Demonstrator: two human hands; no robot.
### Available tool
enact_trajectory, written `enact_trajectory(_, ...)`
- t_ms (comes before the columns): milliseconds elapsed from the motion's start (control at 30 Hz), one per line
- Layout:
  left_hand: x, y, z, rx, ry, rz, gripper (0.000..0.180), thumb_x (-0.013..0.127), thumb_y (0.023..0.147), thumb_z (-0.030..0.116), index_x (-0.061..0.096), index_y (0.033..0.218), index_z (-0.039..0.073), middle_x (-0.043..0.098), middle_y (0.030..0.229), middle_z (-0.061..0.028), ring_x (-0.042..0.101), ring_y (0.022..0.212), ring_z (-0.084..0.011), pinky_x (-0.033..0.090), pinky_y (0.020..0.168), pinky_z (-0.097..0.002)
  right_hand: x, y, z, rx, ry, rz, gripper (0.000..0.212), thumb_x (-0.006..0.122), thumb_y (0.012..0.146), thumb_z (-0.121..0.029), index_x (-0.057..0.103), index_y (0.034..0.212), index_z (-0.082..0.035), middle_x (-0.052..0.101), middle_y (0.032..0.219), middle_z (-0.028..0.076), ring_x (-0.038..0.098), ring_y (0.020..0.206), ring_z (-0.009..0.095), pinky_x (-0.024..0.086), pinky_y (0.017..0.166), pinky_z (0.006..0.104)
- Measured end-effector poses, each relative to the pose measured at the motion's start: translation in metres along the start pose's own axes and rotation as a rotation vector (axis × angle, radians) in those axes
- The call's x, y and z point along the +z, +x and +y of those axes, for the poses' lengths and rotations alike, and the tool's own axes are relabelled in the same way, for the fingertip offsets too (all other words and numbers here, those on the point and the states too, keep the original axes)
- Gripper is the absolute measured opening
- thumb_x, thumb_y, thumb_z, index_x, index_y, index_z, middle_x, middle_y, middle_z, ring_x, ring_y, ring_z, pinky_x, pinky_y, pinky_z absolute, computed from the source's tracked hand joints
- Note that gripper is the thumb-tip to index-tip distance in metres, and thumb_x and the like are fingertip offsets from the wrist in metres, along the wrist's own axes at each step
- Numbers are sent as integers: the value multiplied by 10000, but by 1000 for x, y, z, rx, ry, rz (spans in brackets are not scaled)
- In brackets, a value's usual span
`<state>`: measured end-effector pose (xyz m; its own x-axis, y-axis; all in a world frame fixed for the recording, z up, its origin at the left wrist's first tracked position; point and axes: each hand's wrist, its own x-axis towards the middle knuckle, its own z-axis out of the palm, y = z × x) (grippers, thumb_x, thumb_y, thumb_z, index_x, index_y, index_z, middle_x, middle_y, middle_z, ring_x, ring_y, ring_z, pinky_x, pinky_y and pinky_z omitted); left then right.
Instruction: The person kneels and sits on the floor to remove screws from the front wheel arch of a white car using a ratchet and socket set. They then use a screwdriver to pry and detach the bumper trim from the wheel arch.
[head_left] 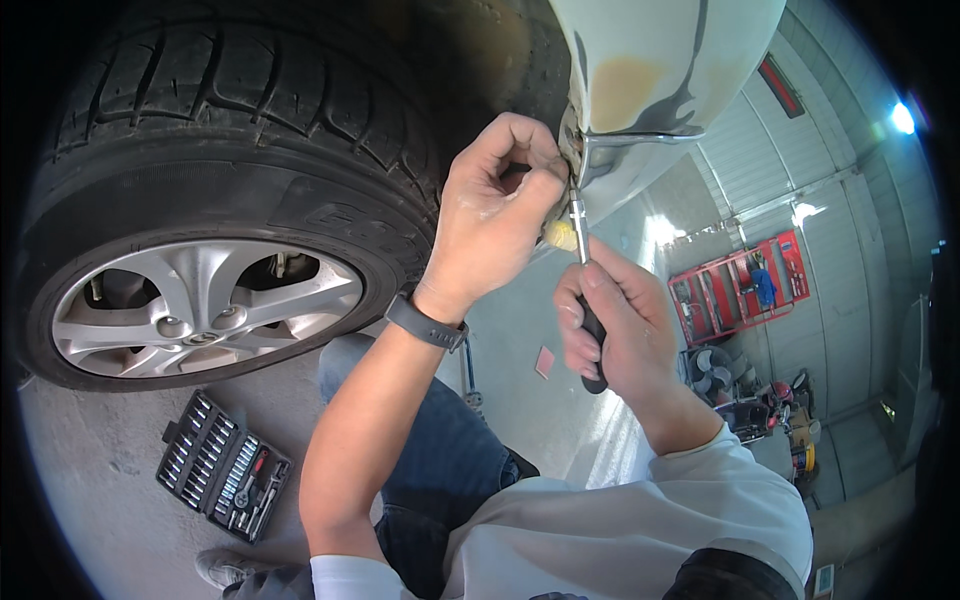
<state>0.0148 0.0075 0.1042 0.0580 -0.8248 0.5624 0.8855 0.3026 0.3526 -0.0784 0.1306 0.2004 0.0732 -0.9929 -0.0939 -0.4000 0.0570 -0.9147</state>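
Observation:
My right hand is wrapped round the black handle of a socket driver, whose metal shaft points up to the lower edge of a pale car body panel. My left hand, wearing a dark wristband, pinches with thumb and finger at that edge, beside the driver's tip. What those fingers hold, if anything, is hidden. A small yellowish piece shows next to the shaft; its kind is unclear. The panel carries tan and dark grey patches and a bright trim strip.
A car wheel with a black tyre fills the left, close to my left hand. On the floor lies an open socket set case. A small pink piece lies farther right. A red tool rack and a fan stand by the wall.

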Motion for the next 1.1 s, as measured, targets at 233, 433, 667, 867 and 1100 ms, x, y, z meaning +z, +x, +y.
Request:
enact_trajectory(233, -1, 3, -1, 10, 25, 0, 80, 597, 883, -13, 585, 957, 15, 594, 868, 6, 527, 800, -38, 472, 720, -202, -37, 13, -14, 19, -113, -76, 310, 452, 1109, -153, 550, 1354, 10, 514, 716, 41, 358, 454, 33, 297, 383, 204)
enact_trajectory(433, 1, 5, -3, 21, 27, 13, 86, 605, 850, -22, 572, 922, 12, 549, 827, 21, 470, 733, -28, 434, 650, -197, -55, 21, -46, 129, -355, -130, 238, 460, 1068, -128, 629, 1032, 35, 498, 680, -19, 342, 479, 19, 263, 402, 202)
enact_trajectory(667, 0, 7, -4, 52, 61, 10, 69, 597, 855, -12, 567, 911, 15, 536, 817, 26, 456, 726, -26, 413, 635, -195, -65, 32, -66, 155, -503, -244, 305, 478, 1065, -144, 654, 1243, 32, 493, 683, -32, 354, 490, 20, 279, 418, 193)
enact_trajectory(867, 4, -8, -7, -21, -5, 77, 164, 577, 958, 94, 558, 1103, 21, 538, 928, 3, 462, 823, -76, 413, 761, -230, -65, 24, -47, 164, -369, -208, 264, 465, 1071, -150, 632, 1175, 28, 496, 695, -20, 350, 482, 23, 274, 416, 196)
enact_trajectory(1100, 5, -11, -22, 463, 877, 102, 517, 717, 921, 274, 538, 1301, -26, 630, 1085, -170, 609, 860, -325, 502, 803, -401, -81, 2, -20, -71, -321, -247, 455, 439, 1112, -264, 570, 1279, 138, 510, 650, 11, 372, 427, 20, 293, 367, 193)
